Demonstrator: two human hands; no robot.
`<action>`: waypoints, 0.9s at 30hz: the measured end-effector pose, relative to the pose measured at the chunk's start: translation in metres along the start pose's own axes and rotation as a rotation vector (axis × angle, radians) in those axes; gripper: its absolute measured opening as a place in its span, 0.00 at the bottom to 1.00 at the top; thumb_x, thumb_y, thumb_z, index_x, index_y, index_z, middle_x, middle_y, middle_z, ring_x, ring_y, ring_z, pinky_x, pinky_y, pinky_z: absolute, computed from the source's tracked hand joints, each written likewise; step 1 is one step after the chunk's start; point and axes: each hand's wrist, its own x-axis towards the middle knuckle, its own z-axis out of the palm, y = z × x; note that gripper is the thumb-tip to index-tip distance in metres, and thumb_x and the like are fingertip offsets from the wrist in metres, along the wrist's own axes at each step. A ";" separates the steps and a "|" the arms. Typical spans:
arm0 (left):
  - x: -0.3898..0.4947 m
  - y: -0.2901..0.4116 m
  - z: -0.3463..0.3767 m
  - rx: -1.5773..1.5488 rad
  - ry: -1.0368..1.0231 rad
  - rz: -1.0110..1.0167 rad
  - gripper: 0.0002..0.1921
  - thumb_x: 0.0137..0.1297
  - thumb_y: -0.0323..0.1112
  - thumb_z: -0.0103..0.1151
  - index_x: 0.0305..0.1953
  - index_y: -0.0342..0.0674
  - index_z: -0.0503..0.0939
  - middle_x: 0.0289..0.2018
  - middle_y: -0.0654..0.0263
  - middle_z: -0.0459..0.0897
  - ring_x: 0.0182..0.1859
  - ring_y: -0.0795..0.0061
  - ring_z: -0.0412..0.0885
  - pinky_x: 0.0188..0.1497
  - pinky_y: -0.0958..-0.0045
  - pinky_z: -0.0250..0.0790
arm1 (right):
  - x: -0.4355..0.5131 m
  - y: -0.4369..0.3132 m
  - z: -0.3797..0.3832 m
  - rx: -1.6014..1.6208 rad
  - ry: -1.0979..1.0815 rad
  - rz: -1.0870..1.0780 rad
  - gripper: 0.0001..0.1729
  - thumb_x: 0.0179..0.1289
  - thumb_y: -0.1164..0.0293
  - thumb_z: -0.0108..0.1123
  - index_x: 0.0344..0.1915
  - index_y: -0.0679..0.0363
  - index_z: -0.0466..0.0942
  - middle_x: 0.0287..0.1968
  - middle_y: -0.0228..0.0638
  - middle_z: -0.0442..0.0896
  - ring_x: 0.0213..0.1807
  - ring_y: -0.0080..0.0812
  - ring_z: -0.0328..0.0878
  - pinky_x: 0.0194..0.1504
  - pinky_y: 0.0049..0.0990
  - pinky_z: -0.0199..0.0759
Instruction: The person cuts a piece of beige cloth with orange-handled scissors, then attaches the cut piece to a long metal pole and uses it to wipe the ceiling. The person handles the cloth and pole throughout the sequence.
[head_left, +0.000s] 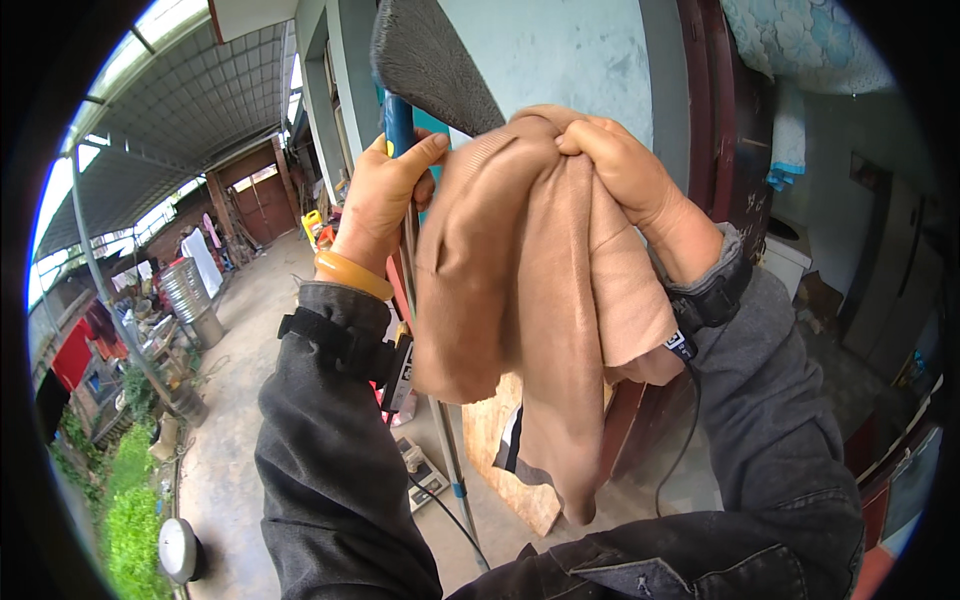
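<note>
My right hand (619, 161) is closed on a bunched brown knit garment (555, 262), which hangs down in folds before me. My left hand (397, 176) grips the blue end of a pole (400, 127), its thumb across the front. A dark grey fabric-covered piece (431, 64) stands at the top of this pole; its far side is out of view. The garment hangs just right of the metal shaft (450, 442), partly hiding it. Whether the garment touches the grey piece cannot be told.
Below the garment is a wooden board (510, 480); a power strip (424, 472) with a black cable lies on the floor. A pale blue wall (570, 60) and a dark red door frame (712, 112) stand ahead. A lidded pot (178, 550) sits at lower left.
</note>
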 end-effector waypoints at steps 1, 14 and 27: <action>-0.001 -0.002 0.000 0.053 0.029 0.031 0.16 0.65 0.40 0.65 0.44 0.35 0.75 0.23 0.69 0.77 0.20 0.86 0.68 0.22 0.81 0.61 | 0.002 0.001 -0.006 0.068 -0.025 0.027 0.23 0.61 0.73 0.44 0.53 0.70 0.76 0.44 0.39 0.82 0.45 0.28 0.79 0.50 0.25 0.75; -0.011 0.012 0.036 -0.036 -0.087 0.012 0.16 0.72 0.52 0.53 0.39 0.45 0.67 0.25 0.69 0.70 0.20 0.82 0.68 0.21 0.81 0.61 | 0.069 -0.061 -0.128 0.112 0.109 0.128 0.14 0.70 0.68 0.53 0.50 0.62 0.75 0.45 0.36 0.82 0.43 0.28 0.81 0.46 0.28 0.78; 0.003 0.034 0.054 -0.142 -0.196 0.007 0.21 0.64 0.49 0.64 0.43 0.41 0.69 0.21 0.71 0.68 0.16 0.83 0.65 0.20 0.77 0.65 | 0.094 -0.108 -0.139 -0.112 0.089 0.107 0.17 0.67 0.69 0.55 0.53 0.63 0.75 0.46 0.39 0.83 0.45 0.30 0.82 0.48 0.29 0.79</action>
